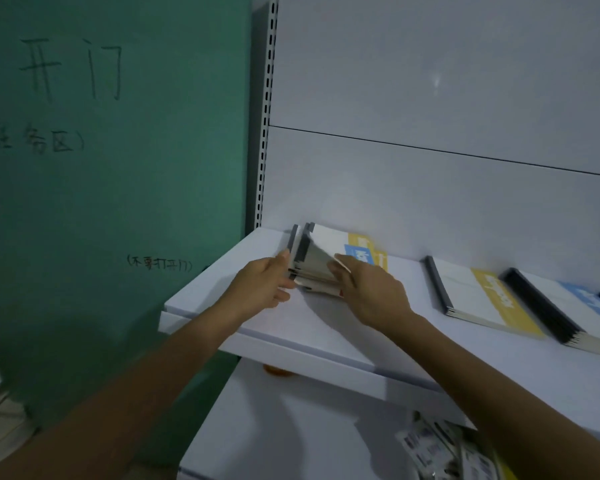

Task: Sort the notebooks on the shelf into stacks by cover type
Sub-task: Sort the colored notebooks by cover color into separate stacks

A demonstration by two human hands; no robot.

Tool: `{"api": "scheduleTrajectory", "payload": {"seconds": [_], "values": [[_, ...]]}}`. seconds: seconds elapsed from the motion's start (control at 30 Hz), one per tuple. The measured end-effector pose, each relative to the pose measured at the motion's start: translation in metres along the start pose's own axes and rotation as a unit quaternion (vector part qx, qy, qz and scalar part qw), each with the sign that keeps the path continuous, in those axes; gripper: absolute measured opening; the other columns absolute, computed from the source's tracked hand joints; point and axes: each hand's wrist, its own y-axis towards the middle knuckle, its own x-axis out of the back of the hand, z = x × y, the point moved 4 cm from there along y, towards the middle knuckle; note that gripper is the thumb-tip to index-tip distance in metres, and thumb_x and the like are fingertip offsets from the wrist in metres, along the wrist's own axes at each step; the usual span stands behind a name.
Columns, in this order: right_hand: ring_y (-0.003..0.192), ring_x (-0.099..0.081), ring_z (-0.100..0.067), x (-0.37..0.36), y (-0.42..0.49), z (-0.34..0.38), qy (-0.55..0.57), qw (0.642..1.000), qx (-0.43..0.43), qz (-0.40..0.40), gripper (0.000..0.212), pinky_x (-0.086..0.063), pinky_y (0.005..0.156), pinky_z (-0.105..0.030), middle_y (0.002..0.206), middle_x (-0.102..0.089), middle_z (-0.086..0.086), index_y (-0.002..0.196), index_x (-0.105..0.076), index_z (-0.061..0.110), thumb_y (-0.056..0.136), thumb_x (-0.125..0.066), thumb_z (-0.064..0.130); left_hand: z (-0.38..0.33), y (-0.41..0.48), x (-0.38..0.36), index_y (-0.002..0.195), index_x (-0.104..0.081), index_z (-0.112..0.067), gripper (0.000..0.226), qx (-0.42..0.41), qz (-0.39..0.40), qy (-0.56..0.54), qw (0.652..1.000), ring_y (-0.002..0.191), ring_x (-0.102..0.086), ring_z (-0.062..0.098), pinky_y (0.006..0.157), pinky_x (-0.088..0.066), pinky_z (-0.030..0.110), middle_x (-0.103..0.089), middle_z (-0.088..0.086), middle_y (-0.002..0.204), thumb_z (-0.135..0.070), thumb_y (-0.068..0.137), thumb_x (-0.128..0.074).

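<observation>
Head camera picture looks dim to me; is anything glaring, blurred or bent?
Head view: dim, bluish light; small glare spot on the back panel; faint shadow on the shelf beside the notebooks; the wide lens bows the shelf edge; packets at the bottom are blurred.

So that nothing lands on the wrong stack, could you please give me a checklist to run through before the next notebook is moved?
1. Grip on the unsorted pile: ok; the left hand holds its left edge, and the right hand lifts the upper notebooks.
2. Which cover comes off next: cannot tell; yellow and blue bands both show.
3. Yellow stack lying flat, ready to receive: ok.
4. Blue stack lying flat: ok, though the frame cuts off its right part.
5. Bare shelf between the pile and the stacks: ok.
</observation>
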Motion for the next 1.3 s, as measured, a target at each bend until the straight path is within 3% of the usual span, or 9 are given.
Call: {"api": "scheduleTrajectory", "payload": {"seconds": [0.1,0.2,0.27,0.37,0.53,0.63,0.83,1.03,1.3], "values": [[0.087,-0.06,-0.026,0.021,0.002,0.008,0.104,0.99,-0.042,-0.09,0.04,-0.041,0.067,-0.031,0.087,-0.056,0.003,0.125,-0.05,0.025,0.101,-0.025,0.044,-0.006,-0.003,-0.003,0.123,-0.054,-0.014,0.063,0.073,0.051,-0.077,0.993,0.091,-0.069,0.022,0.081,-0.055,0.032,-0.071,0.007,0.104,-0.063,0.093,-0.028],[0.097,-0.062,-0.033,0.023,-0.012,0.031,-0.007,0.99,0.083,-0.111,0.048,-0.049,0.077,-0.038,0.112,-0.064,-0.01,0.144,-0.038,0.022,0.1,-0.034,0.04,-0.012,-0.006,-0.006,0.12,-0.058,-0.012,0.077,0.105,0.125,-0.228,0.96,0.1,-0.068,0.027,0.086,-0.053,0.039,-0.07,0.013,0.111,-0.074,0.085,-0.029],[0.121,-0.051,-0.038,0.003,-0.031,0.053,-0.119,0.971,0.206,-0.031,0.069,-0.045,0.095,-0.043,0.138,-0.048,-0.022,0.149,-0.026,0.012,0.094,-0.029,0.054,-0.015,-0.01,-0.004,0.122,-0.061,-0.013,0.065,0.107,0.137,-0.285,0.943,0.103,-0.065,0.028,0.085,-0.053,0.041,-0.068,0.013,0.116,-0.064,0.088,-0.041],[0.145,-0.014,-0.03,-0.015,-0.044,0.061,-0.136,0.958,0.217,0.128,0.094,-0.019,0.115,-0.041,0.158,-0.008,-0.015,0.152,0.002,0.018,0.08,-0.014,0.075,-0.006,-0.013,0.004,0.13,-0.055,-0.009,0.037,0.074,0.073,-0.173,0.979,0.101,-0.066,0.029,0.081,-0.055,0.041,-0.068,0.013,0.113,-0.025,0.097,-0.052],[0.11,-0.055,-0.021,0.002,-0.005,0.04,0.017,0.985,0.17,0.002,0.065,-0.045,0.088,-0.033,0.127,-0.059,-0.001,0.126,-0.053,0.023,0.088,-0.027,0.068,0.001,-0.017,0.034,0.126,-0.054,-0.007,0.03,0.049,-0.005,-0.198,0.979,0.098,-0.064,0.029,0.078,-0.054,0.037,-0.064,0.015,0.119,-0.013,0.097,-0.051],[0.124,-0.046,-0.021,-0.003,0.03,0.014,0.013,0.998,0.066,0.007,0.057,-0.041,0.099,-0.037,0.137,-0.051,-0.003,0.134,-0.048,0.023,0.091,-0.04,0.06,0.003,-0.022,0.051,0.125,-0.056,-0.007,0.03,0.047,-0.022,-0.216,0.975,0.102,-0.065,0.026,0.08,-0.053,0.037,-0.066,0.012,0.118,-0.015,0.096,-0.053],[0.14,-0.025,-0.027,-0.033,0.041,-0.013,-0.103,0.983,0.004,0.153,0.097,-0.023,0.112,-0.039,0.153,-0.026,-0.01,0.148,-0.021,0.018,0.076,-0.035,0.081,0.012,-0.038,0.066,0.122,-0.057,-0.01,0.027,0.052,-0.026,-0.219,0.974,0.101,-0.065,0.025,0.078,-0.054,0.037,-0.067,0.01,0.114,-0.017,0.096,-0.053],[0.114,-0.052,-0.027,-0.017,0.015,0.005,-0.102,0.986,0.084,0.099,0.058,-0.044,0.089,-0.039,0.132,-0.051,-0.007,0.134,-0.042,0.017,0.096,-0.027,0.057,0.019,-0.043,0.075,0.118,-0.059,-0.01,0.024,0.06,-0.06,-0.227,0.97,0.097,-0.066,0.026,0.074,-0.054,0.038,-0.069,0.009,0.107,-0.016,0.095,-0.055],[0.086,-0.06,-0.034,0.028,-0.014,-0.015,-0.129,0.982,0.134,-0.031,0.039,-0.042,0.068,-0.035,0.103,-0.067,-0.011,0.14,-0.038,0.024,0.102,-0.032,0.026,0.017,-0.036,0.05,0.117,-0.06,-0.015,0.026,0.023,-0.087,-0.227,0.97,0.092,-0.066,0.021,0.067,-0.054,0.034,-0.07,0.006,0.106,-0.014,0.092,-0.06]]}}
